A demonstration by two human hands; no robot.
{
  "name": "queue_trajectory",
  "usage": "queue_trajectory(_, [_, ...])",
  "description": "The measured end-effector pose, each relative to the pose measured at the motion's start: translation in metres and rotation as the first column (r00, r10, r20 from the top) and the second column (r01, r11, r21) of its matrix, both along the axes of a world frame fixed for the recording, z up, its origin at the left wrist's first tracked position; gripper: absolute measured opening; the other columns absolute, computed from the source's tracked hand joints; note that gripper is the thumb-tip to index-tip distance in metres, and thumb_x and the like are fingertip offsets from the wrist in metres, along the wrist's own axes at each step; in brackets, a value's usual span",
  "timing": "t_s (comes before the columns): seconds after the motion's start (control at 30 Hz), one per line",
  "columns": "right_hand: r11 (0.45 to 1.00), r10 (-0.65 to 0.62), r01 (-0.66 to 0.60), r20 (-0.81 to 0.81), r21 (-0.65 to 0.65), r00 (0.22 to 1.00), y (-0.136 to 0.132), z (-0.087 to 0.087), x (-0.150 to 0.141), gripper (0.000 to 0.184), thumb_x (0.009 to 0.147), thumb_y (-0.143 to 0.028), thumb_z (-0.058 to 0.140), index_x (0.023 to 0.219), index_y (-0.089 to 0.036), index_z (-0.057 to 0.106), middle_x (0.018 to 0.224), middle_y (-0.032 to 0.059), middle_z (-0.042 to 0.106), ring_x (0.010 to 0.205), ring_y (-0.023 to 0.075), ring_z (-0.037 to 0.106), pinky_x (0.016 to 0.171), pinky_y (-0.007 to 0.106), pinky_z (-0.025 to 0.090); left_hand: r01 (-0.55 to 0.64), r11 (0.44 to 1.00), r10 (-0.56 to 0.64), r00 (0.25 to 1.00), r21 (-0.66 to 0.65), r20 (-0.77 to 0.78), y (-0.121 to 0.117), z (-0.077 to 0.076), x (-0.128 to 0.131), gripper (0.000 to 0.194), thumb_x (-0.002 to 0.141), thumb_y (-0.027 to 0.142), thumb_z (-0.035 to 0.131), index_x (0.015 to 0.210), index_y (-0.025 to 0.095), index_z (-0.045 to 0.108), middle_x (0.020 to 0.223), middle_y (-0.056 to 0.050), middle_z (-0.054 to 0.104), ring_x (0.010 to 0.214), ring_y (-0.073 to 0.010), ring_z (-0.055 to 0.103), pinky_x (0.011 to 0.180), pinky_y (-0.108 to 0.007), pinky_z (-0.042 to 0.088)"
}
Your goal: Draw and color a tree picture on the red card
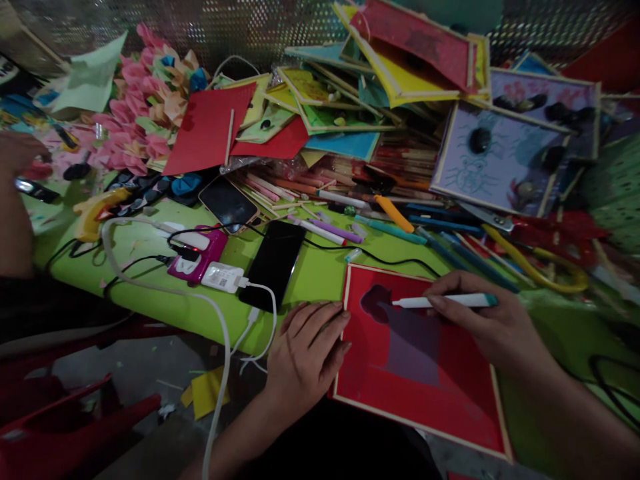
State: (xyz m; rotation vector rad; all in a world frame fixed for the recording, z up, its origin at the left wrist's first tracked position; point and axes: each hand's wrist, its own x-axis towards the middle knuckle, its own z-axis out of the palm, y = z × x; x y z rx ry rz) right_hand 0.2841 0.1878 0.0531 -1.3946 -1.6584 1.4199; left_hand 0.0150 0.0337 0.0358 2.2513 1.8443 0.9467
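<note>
A red framed card [415, 400], edged with thin pale wooden strips, lies tilted at the table's front edge. On it are a dark patch [375, 304] and a purplish-grey shape [413, 343], partly under shadow. My right hand [480, 323] pinches a white marker pen [450, 301] with a teal end, its tip beside the dark patch. Along the card's left edge my left hand [313, 343] holds it, fingers curled and tips on the wooden strip. The underside of that hold is hidden.
A black phone [274, 263] and a magenta power strip [203, 257] with trailing cables lie on the green table [210, 313]. Behind are pens, scissors [487, 217], framed pictures [500, 157] and pink paper flowers [127, 127]. Another person's arm [17, 207] reaches in at left.
</note>
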Motion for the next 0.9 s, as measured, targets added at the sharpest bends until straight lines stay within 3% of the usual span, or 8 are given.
queue_trajectory(0.4, [0.999, -0.053, 0.053, -0.024, 0.012, 0.998, 0.0002, -0.0057, 0.004, 0.041, 0.081, -0.065, 0.093, 0.083, -0.026, 0.081, 0.071, 0.0021, 0.07, 0.064, 0.0179, 0.058, 0.058, 0.029, 0.045, 0.001, 1.0, -0.001, 1.0, 0.003, -0.007, -0.0003, -0.002, -0.0004, 0.031, 0.113, 0.023, 0.059, 0.14, 0.021, 0.074, 0.137, -0.006, 0.084, 0.126, -0.0238, 0.077, 0.119, -0.043, 0.054])
queue_trajectory(0.9, [0.995, -0.097, 0.097, -0.016, 0.019, 0.995, 0.0013, -0.0049, 0.001, 0.047, 0.079, -0.071, 0.092, 0.083, -0.026, 0.079, 0.073, 0.0035, 0.073, 0.066, 0.0202, 0.064, 0.06, 0.031, 0.05, 0.001, 1.0, -0.001, 1.0, 0.001, -0.018, -0.0005, -0.0014, -0.0004, 0.03, 0.112, 0.022, 0.061, 0.139, 0.021, 0.074, 0.138, -0.006, 0.084, 0.126, -0.0239, 0.076, 0.12, -0.042, 0.052])
